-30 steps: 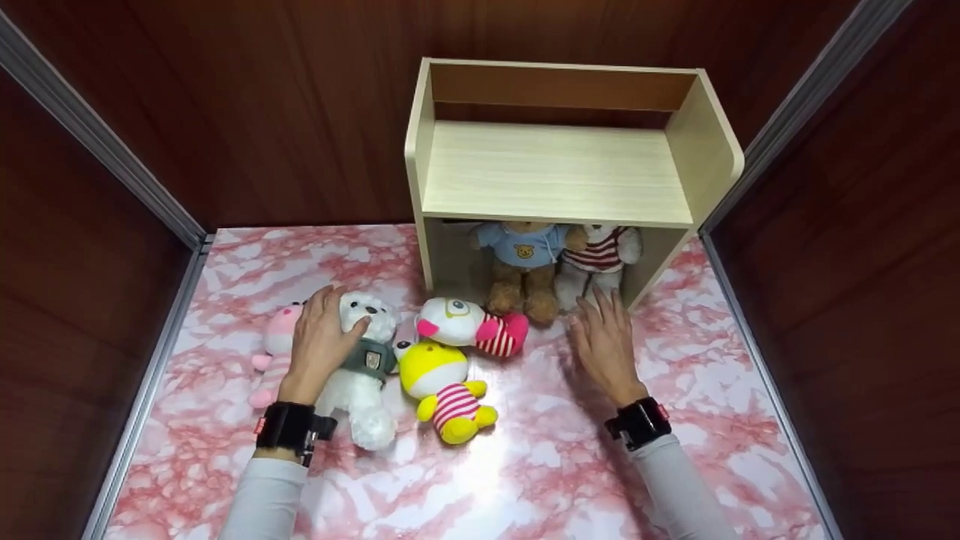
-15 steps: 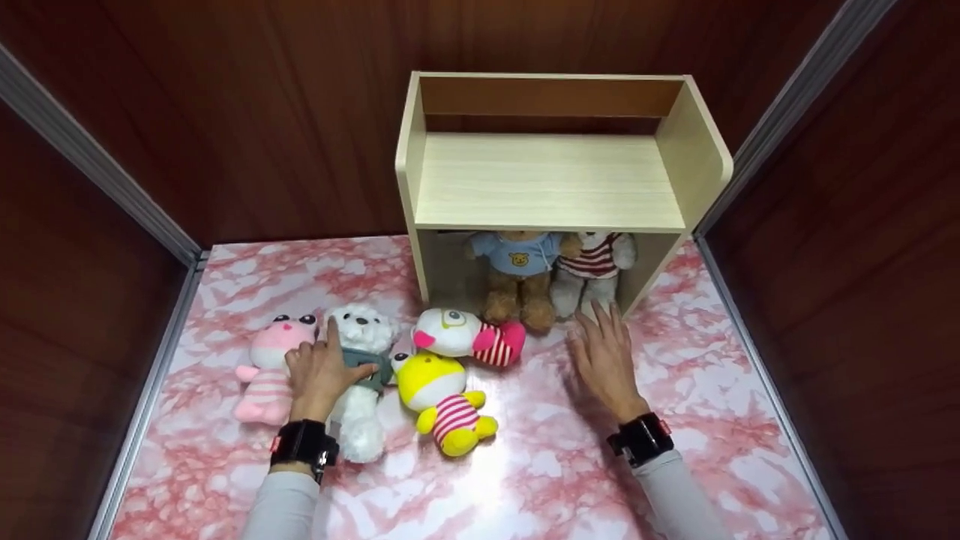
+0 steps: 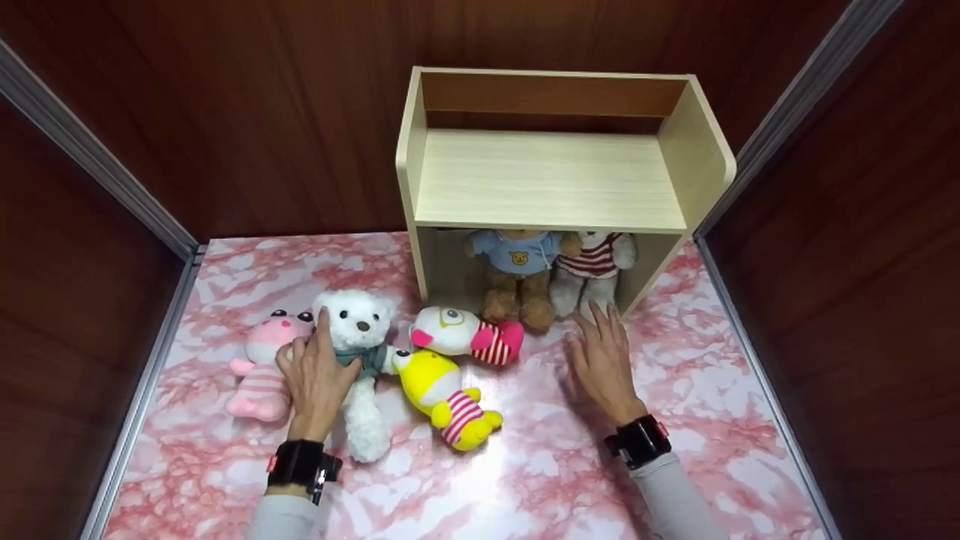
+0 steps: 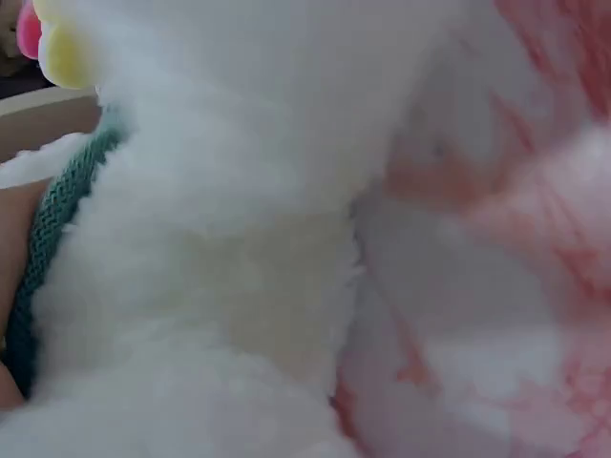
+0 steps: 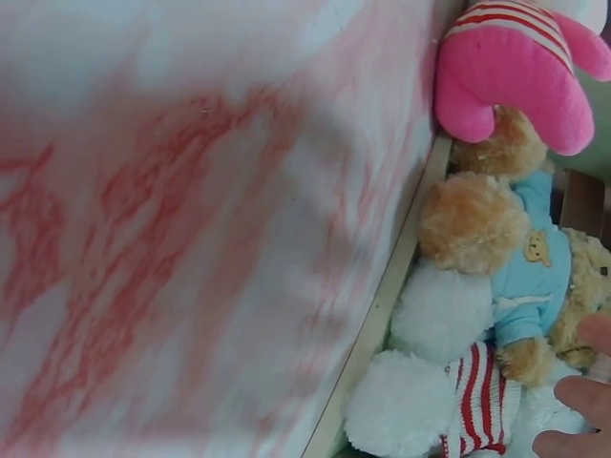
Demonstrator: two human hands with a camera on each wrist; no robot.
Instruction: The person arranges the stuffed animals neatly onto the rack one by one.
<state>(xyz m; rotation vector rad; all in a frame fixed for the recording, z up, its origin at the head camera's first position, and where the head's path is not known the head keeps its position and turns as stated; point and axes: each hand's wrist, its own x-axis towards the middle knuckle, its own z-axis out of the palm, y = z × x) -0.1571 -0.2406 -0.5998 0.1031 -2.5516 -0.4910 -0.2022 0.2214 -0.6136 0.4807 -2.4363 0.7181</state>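
Observation:
My left hand (image 3: 319, 382) grips a white teddy bear (image 3: 358, 313) round its body, at the green knitted top (image 3: 367, 361). The bear's face points up toward the head view, and its white fur fills much of the left wrist view. Left of that hand lies a pink striped plush frog (image 3: 264, 375). A yellow plush frog (image 3: 427, 379) in a striped shirt lies to the bear's right. My right hand (image 3: 606, 367) lies with fingers spread just before the shelf's lower opening, holding nothing. Its fingertips (image 5: 584, 389) show at the right edge of the right wrist view.
A light wooden two-level shelf (image 3: 551, 176) stands at the back. In its lower level sit a brown teddy bear (image 3: 521, 259) in a blue hoodie and a grey-white bear (image 3: 592, 259) in red stripes. A pink-and-white plush (image 3: 457, 331) lies before it. Dark walls enclose the table.
My left hand has slid down onto the white bear's body and gripped it. The bear's head has turned to face me and risen a little. The yellow frog has shifted slightly; my right hand has stayed put.

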